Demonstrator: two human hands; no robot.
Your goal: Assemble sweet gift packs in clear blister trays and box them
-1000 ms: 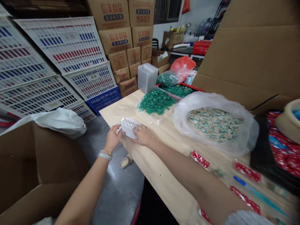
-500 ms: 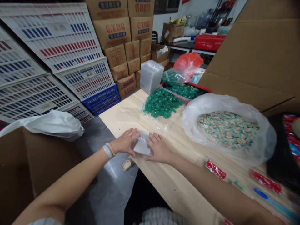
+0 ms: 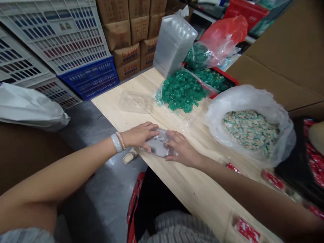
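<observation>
A clear plastic tray (image 3: 159, 147) lies at the near-left edge of the wooden table, between my two hands. My left hand (image 3: 139, 137) grips its left side, with the thumb low and the fingers over the far rim. On the opposite side, my right hand (image 3: 184, 148) holds it with fingers bent over the edge. Whether it is one tray or several nested ones, I cannot tell. Beyond my hands lies another clear tray (image 3: 133, 101). Farther back is a heap of green-wrapped pieces (image 3: 183, 90) on clear plastic.
A tall stack of clear trays (image 3: 168, 45) stands at the table's far corner. To the right sits a white plastic bag (image 3: 215, 116) of small wrapped pieces. Red packets (image 3: 246, 230) lie near the front edge. White crates (image 3: 73, 33) and cartons (image 3: 126, 60) are stacked behind.
The view has dipped and drawn nearer to the table. Both hands keep hold of the plastic tray, which appears slightly higher in the picture.
</observation>
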